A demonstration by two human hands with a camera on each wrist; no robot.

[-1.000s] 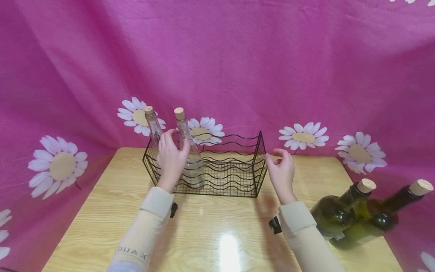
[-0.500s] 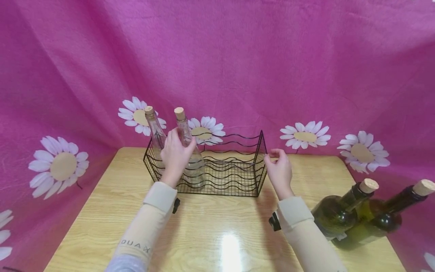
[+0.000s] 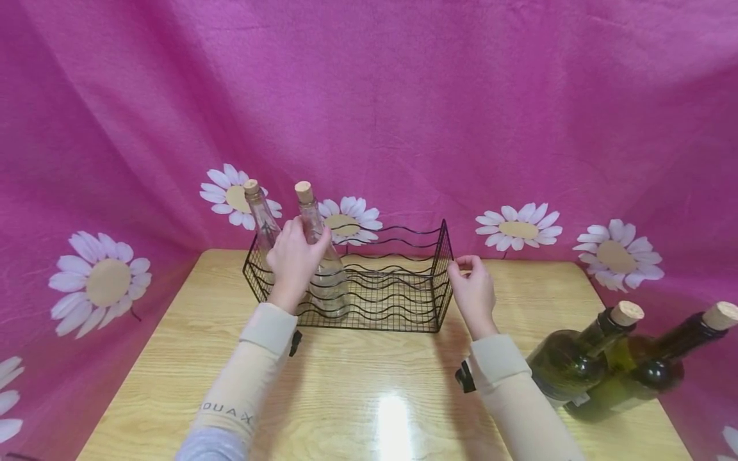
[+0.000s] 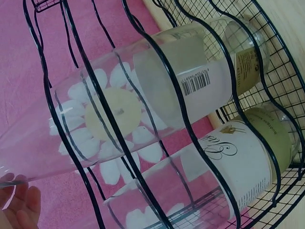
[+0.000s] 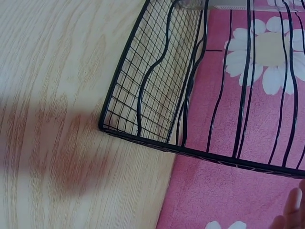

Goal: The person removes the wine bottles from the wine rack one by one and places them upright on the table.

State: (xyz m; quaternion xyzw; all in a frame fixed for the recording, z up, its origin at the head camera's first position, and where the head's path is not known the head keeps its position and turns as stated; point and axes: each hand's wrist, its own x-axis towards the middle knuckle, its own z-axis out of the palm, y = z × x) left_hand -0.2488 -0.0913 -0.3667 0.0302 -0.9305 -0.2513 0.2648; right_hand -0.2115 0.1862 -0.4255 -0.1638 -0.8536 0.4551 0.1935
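A black wire bottle rack (image 3: 442,282) stands near the table's back edge. Two clear glass bottles with corks lean upright in its left half. My left hand (image 3: 291,259) is at the neck of the right-hand clear bottle (image 3: 330,282), thumb on one side and fingers on the other. The other clear bottle (image 3: 257,208) stands to its left, partly hidden by that hand. In the left wrist view, fingertips (image 4: 31,202) show near the bottle's narrow end; labels are visible through the wires. At the rack's right end panel, my right hand (image 3: 474,291) pinches the upper edge.
Two dark green corked bottles, a nearer one (image 3: 567,362) and one farther right (image 3: 640,378), stand on the wooden table (image 3: 346,390) at the right. A pink cloth (image 3: 375,109) with daisies hangs behind and beside the table.
My left hand has shifted slightly right, its thumb now higher beside the right-hand clear bottle's neck. My right hand stays at the rack's end, and the bottles keep their places.
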